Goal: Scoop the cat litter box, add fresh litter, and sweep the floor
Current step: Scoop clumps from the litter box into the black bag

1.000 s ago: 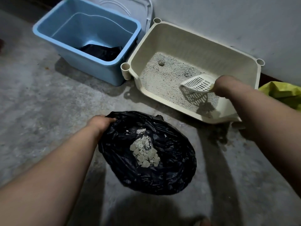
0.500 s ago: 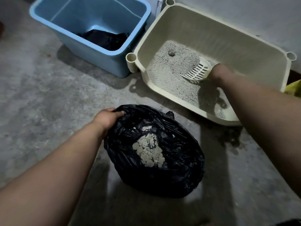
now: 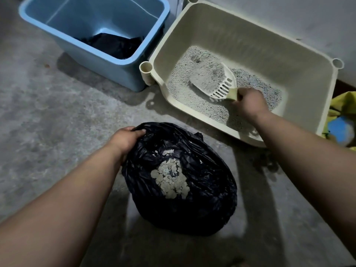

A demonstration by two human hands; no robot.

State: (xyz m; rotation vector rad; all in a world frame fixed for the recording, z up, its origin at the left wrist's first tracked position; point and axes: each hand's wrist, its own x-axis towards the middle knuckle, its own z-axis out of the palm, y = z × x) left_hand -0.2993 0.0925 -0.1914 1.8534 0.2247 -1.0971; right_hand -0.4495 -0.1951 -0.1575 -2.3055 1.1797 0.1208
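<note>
A cream litter box (image 3: pixel 250 33) stands against the wall, with grey litter (image 3: pixel 215 110) covering its floor. My right hand (image 3: pixel 250 102) grips the handle of a white slotted scoop (image 3: pixel 221 81) inside the box; the scoop holds a heap of litter. On the concrete floor in front lies an open black plastic bag (image 3: pixel 204 189) with pale litter clumps (image 3: pixel 170 179) in it. My left hand (image 3: pixel 126 138) grips the bag's rim at its near-left edge.
A blue plastic bin (image 3: pixel 107 58) with a black bag inside stands left of the litter box, touching its corner post. A yellow and blue bag (image 3: pixel 341 122) lies at the right edge. Bare concrete floor (image 3: pixel 48 122) stretches to the left.
The scoop has dipped into the litter and come up loaded; before, it was empty. My right hand has shifted lower in the box. My left hand keeps hold of the bag.
</note>
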